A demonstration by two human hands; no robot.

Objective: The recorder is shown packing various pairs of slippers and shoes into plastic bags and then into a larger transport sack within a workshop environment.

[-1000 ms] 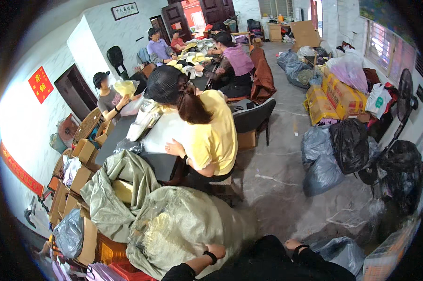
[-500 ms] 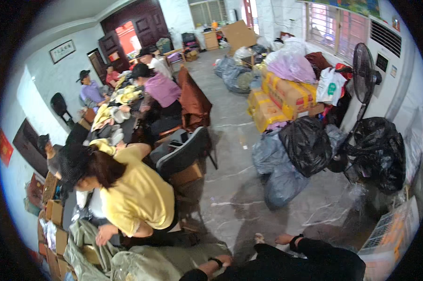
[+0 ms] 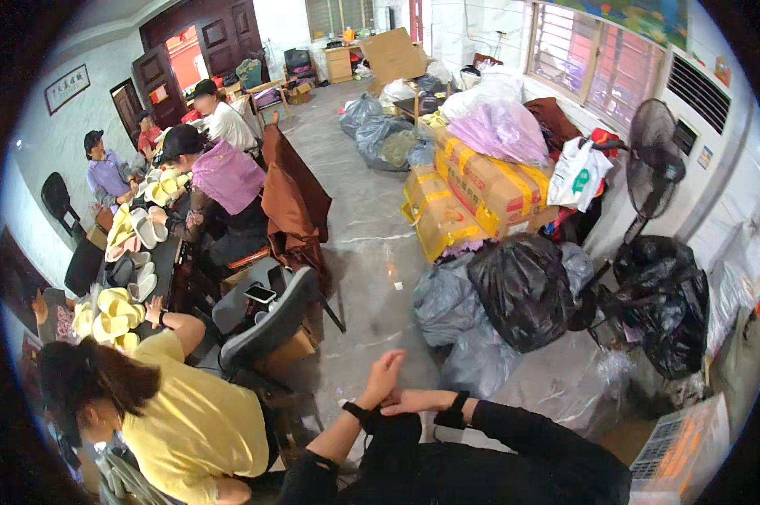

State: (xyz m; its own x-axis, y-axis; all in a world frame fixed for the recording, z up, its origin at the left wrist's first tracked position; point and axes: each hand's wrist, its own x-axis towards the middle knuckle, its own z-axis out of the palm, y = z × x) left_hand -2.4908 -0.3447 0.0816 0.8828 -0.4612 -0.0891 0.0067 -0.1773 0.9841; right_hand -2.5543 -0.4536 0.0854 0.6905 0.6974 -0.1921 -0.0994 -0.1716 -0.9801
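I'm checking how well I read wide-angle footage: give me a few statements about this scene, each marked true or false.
1. The right hand is at the left wrist. True.
2. The left hand is holding a shoe. False: no object shows in it.
3. A phone lies on the dark grey chair. True.
4. The standing fan is left of the taped cardboard boxes. False: it is to their right.
5. A pale purple plastic bag lies on top of the boxes. True.
6. The nearest co-worker wears a purple top. False: that person's top is yellow.
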